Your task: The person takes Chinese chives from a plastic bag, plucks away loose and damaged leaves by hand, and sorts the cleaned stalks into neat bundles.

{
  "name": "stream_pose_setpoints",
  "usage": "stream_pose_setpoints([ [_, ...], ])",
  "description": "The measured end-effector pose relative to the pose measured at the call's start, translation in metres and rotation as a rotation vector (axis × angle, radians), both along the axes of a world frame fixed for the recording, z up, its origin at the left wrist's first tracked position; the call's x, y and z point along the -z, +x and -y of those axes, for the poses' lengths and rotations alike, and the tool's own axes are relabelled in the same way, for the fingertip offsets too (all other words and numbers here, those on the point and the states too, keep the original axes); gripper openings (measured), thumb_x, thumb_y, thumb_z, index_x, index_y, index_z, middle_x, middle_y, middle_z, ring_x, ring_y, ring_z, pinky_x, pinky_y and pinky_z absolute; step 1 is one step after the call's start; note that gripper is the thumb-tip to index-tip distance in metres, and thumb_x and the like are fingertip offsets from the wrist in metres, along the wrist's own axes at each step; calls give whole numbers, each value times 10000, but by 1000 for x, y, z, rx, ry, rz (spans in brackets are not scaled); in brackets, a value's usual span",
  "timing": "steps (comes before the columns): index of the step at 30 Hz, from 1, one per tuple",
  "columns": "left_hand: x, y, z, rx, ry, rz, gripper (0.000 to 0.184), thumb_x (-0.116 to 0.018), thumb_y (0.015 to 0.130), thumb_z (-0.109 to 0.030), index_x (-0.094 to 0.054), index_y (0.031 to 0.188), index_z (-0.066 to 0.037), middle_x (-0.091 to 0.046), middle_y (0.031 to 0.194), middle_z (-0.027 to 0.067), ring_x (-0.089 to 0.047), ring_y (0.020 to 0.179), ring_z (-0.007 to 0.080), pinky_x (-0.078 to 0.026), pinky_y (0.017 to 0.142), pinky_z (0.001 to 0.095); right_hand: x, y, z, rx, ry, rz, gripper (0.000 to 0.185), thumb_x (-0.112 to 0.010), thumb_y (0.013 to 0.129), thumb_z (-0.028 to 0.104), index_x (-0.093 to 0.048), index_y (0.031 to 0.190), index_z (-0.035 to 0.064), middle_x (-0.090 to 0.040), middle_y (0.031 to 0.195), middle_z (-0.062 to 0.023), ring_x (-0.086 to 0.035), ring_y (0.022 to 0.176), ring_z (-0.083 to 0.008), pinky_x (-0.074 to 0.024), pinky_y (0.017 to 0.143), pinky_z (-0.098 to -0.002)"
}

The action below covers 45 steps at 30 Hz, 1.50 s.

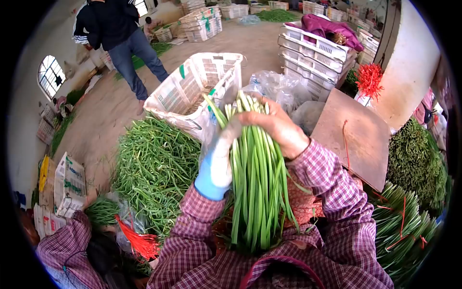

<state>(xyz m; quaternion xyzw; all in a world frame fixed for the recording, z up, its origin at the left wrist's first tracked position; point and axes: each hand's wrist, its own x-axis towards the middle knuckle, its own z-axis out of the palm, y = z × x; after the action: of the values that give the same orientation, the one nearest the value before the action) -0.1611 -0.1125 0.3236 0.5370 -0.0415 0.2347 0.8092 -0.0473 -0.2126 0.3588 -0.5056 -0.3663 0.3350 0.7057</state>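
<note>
A bunch of green chives point(257, 178) hangs in front of my chest, its pale stem ends up and its flat leaves down. My left hand point(222, 151), in a white and blue glove, is closed on the bunch's left side near the top. Bare, my right hand point(281, 126) wraps around the same stems from the right, its fingers partly hidden behind them. Just left of the bunch lies a big heap of loose greens point(156, 168). A white plastic crate point(166, 103) stands behind the hands, with clear plastic bags point(276, 86) beside it.
To the right are a brown board point(353, 135) and red-tied green bunches point(404, 231). Stacked crates point(313, 62) stand behind. Red ties hang at the pillar point(369, 79) and lie at lower left point(139, 241). One person point(118, 38) stands ahead; another's sleeve point(67, 245) is at lower left.
</note>
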Motion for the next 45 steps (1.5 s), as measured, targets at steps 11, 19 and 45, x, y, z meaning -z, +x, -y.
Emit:
stream_pose_setpoints([
  [11, 29, -14, 34, 36, -183, -237, 492, -647, 841, -107, -434, 1277, -25, -520, 1204, 85, -540, 1082, 170, -467, 919, 331, 17, 12, 16, 220, 138, 963, 892, -778, 723, 376, -324, 1386, -12, -403, 1359, -238, -406, 1272, -335, -324, 1071, -423],
  [19, 61, 0, 17, 275, -360, -49, 682, -647, 847, -408, -388, 1346, -22, -499, 1287, 112, -531, 1148, 210, -476, 961, 346, 16, 19, 16, -94, 66, 1009, 250, -601, 898, 227, -668, 926, -13, -664, 833, -166, -655, 795, -304, -508, 718, -381],
  [45, 27, 5, 12, 230, -422, -51, 424, -536, 858, -148, -430, 1247, -17, -523, 872, 77, -573, 834, 245, -498, 822, 414, 34, 26, 41, 142, 60, 91, 686, -326, 952, 563, -429, 1328, -1, -594, 1198, -185, -585, 1076, -308, -452, 937, -412],
])
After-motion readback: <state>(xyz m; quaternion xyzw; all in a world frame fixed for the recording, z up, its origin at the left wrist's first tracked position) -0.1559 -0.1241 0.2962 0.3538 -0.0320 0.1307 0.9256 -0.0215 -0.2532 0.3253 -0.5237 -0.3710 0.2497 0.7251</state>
